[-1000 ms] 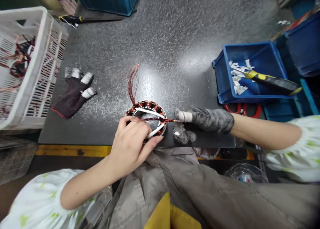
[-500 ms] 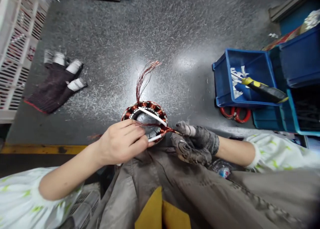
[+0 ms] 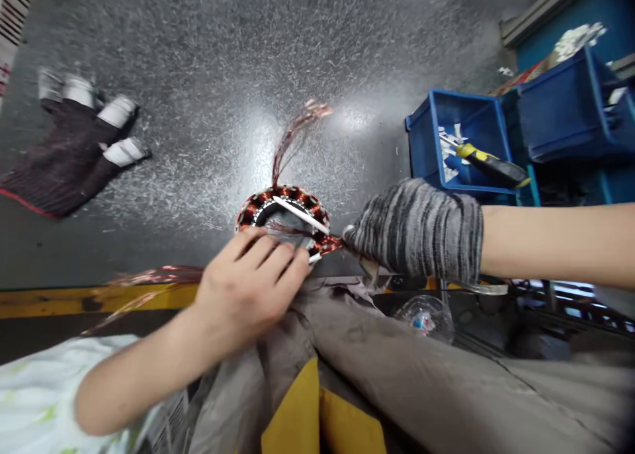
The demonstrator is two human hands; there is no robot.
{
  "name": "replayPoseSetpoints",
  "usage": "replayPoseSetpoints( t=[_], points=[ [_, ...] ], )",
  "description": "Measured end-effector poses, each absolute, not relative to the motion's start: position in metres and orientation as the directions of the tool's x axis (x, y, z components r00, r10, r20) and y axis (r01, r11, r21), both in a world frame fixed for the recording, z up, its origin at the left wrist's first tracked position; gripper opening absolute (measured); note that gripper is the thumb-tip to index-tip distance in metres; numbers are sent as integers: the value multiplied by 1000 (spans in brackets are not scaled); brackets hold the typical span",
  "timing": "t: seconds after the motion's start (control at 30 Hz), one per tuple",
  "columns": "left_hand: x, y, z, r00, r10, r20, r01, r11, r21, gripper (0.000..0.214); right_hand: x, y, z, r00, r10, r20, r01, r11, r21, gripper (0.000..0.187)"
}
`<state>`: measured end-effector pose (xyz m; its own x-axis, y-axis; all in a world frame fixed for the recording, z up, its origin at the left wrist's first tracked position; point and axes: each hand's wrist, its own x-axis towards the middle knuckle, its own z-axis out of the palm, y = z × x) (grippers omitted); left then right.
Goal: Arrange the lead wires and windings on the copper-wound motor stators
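Note:
A ring-shaped motor stator (image 3: pixel 297 194) with copper windings lies near the table's front edge. My bare left hand (image 3: pixel 253 278) is wrapped over its near left side, fingers curled on the rim. From its right side a bundle of copper wires (image 3: pixel 331 243) runs into my right hand (image 3: pixel 414 229), which wears a grey striped glove and pinches the wires; its fingertips are partly hidden. One white sleeve tube (image 3: pixel 301 214) crosses the ring's opening, and part of another white tube shows below. Loose copper strands (image 3: pixel 285 146) rise from the far side, while others (image 3: pixel 163 275) trail left of my left hand.
A dark glove (image 3: pixel 74 143) with white fingertips lies at left. At right, a blue bin (image 3: pixel 421 136) holds white scraps, with a yellow-black screwdriver (image 3: pixel 491 165) across it. Another blue bin (image 3: pixel 560 110) stands beyond. A clear plastic piece (image 3: pixel 431 315) sits below the table edge.
My right hand has turned over, its glove back now up and its forearm raised. My left hand has spread further over the stator's rim. The view has shifted, with the bins further left.

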<state>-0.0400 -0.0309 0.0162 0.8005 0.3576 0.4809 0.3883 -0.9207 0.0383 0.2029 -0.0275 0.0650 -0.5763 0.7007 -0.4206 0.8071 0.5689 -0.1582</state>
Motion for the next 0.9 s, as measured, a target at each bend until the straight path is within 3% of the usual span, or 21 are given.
replayPoseSetpoints(
  t=[0.07, 0.1, 0.2, 0.27, 0.3, 0.37, 0.43, 0.5, 0.57, 0.7, 0.8, 0.9],
  points=[
    [-26, -47, 14, 688, 490, 536, 528, -844, 93, 10, 200, -31, 73, -486, 714, -504, 829, 559, -8, 13],
    [-20, -52, 11, 620, 534, 575, 572, -809, 135, 11, 202, -33, 75, -445, 733, -514, 872, 486, -60, 14],
    [-11, -57, -2, 468, 553, 689, 578, -781, 235, 6, 215, -43, 65, -430, 746, -509, 858, 161, -489, 35],
    [-13, -55, -11, 460, 507, 729, 527, -817, 235, 1, 222, -53, 46, -453, 697, -556, 668, -148, -729, 64],
    [-15, -53, -15, 470, 481, 740, 504, -834, 222, 3, 223, -59, 35, -458, 647, -610, 519, -362, -774, 73],
    [-21, -50, -21, 486, 432, 760, 480, -858, 181, 5, 220, -72, 12, -489, 536, -688, 176, -712, -679, 77],
    [-25, -48, -24, 493, 376, 785, 469, -875, 124, 4, 213, -83, -5, -536, 461, -708, -13, -843, -538, 74],
    [-28, -45, -25, 500, 316, 806, 448, -891, 72, 6, 208, -89, -9, -536, 459, -709, -59, -858, -511, 67],
    [-30, -41, -27, 512, 262, 818, 413, -910, 33, 7, 208, -87, 0, -518, 500, -694, -24, -820, -572, 59],
    [-35, -31, -31, 503, 132, 854, 316, -948, -39, 8, 215, -62, 37, -533, 528, -661, 342, -581, -739, 52],
    [-37, -28, -35, 508, 96, 856, 289, -955, -65, 8, 214, -46, 58, -497, 500, -709, 624, -363, -693, 51],
    [-31, -33, -40, 499, 113, 859, 316, -947, -58, 12, 206, -38, 67, -408, 688, -600, 769, -95, -632, 45]
  ],
)
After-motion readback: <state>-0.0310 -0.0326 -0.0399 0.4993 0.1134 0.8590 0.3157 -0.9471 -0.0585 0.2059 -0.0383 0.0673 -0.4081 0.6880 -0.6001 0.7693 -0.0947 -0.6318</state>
